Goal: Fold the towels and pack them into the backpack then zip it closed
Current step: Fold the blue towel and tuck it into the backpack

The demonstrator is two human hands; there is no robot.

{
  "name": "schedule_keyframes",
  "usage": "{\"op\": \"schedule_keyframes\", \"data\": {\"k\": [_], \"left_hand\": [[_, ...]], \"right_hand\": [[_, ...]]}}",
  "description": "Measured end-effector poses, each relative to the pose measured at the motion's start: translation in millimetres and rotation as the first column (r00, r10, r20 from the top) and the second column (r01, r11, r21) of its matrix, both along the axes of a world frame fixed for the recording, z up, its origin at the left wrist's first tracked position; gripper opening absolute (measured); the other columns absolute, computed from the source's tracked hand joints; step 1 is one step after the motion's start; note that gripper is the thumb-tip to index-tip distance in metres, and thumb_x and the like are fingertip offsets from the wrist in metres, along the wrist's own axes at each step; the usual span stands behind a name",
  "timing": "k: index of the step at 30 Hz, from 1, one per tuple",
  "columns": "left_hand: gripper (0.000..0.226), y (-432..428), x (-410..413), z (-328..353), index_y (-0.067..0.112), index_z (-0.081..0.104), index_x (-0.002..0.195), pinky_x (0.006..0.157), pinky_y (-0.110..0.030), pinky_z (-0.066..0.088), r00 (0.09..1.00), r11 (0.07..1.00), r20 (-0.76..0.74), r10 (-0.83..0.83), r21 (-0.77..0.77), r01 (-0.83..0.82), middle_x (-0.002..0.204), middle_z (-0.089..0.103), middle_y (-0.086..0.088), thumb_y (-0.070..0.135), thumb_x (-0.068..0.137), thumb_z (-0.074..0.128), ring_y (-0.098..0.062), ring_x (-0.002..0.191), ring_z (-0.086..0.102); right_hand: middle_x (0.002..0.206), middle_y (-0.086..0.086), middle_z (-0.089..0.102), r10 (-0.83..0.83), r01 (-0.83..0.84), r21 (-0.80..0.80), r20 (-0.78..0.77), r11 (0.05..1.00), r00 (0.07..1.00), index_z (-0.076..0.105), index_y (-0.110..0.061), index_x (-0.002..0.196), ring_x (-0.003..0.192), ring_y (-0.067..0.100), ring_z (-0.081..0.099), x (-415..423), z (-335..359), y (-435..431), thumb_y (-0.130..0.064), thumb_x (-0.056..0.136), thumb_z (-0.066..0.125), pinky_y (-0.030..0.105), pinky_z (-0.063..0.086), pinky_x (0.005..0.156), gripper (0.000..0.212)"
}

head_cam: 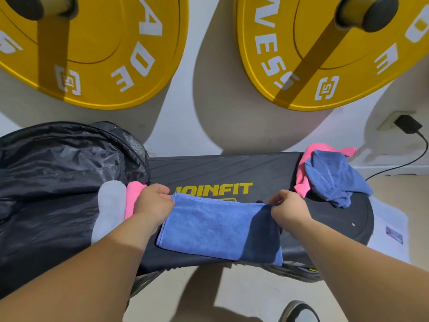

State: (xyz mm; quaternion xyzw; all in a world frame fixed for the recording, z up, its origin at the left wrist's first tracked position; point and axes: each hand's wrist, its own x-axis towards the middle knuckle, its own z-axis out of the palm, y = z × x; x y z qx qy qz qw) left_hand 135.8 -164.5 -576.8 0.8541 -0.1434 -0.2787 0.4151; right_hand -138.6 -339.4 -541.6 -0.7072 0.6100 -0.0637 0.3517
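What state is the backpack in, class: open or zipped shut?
Open. The backpack lies with its shiny lining exposed, and a grey towel and a pink towel sit folded in its mouth.

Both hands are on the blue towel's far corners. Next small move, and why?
Probably carry the right hand across to the left hand, halving the blue towel: it lies flat on the bench, wider than the folded towels in the backpack.
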Motion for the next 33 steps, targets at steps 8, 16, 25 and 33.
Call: {"op": "schedule_keyframes", "data": {"k": [8, 16, 25, 33], "left_hand": [[0.043, -3, -13, 15, 0.017, 0.064, 0.123, 0.094, -0.035, 0.053, 0.882, 0.909, 0.269, -0.386, 0.274, 0.314, 0.125, 0.064, -0.004, 0.014, 0.081, 0.072, -0.026, 0.109, 0.063], [0.032, 7, -70, 24, 0.022, 0.051, 0.105, 0.083, -0.042, 0.055, 0.458, 0.366, 0.044, -0.888, 0.671, 0.645, 0.116, 0.043, -0.001, 0.019, 0.080, 0.072, -0.025, 0.088, 0.054], [0.017, 17, -51, 12, 0.025, 0.043, 0.084, 0.065, -0.032, 0.037, 0.366, 0.366, 0.167, -0.916, 0.721, 0.589, 0.096, 0.051, 0.003, 0.012, 0.083, 0.054, -0.027, 0.083, 0.052], [0.034, 0, -16, 12, 0.015, 0.057, 0.119, 0.080, -0.037, 0.047, 0.682, 0.839, 0.491, -0.541, 0.373, 0.397, 0.127, 0.045, -0.005, 0.003, 0.089, 0.045, -0.033, 0.094, 0.059]], "right_hand": [[0.141, 0.014, 0.050, 0.312, -0.301, 0.085, -0.222, 0.950, 0.924, 0.050, -0.015, 0.142, 0.118, 0.033, 0.059, 1, 1, 6, -0.013, 0.097, 0.045, 0.035, 0.052, 0.091, 0.045], [0.140, 0.004, 0.047, 0.646, -0.661, 0.178, -0.496, 0.729, 0.580, 0.052, -0.029, 0.140, 0.127, 0.030, 0.049, 37, 4, 17, -0.034, 0.097, 0.050, 0.046, 0.049, 0.102, 0.044], [0.121, 0.000, 0.062, 0.621, -0.676, 0.112, -0.525, 0.728, 0.582, 0.059, -0.029, 0.116, 0.109, 0.027, 0.061, 25, -11, -12, -0.027, 0.090, 0.060, 0.039, 0.055, 0.089, 0.026], [0.104, 0.008, 0.070, 0.662, -0.653, 0.168, -0.364, 0.739, 0.655, 0.064, -0.021, 0.093, 0.095, 0.029, 0.064, 23, -19, 13, -0.018, 0.086, 0.058, 0.030, 0.050, 0.073, 0.010]]}}
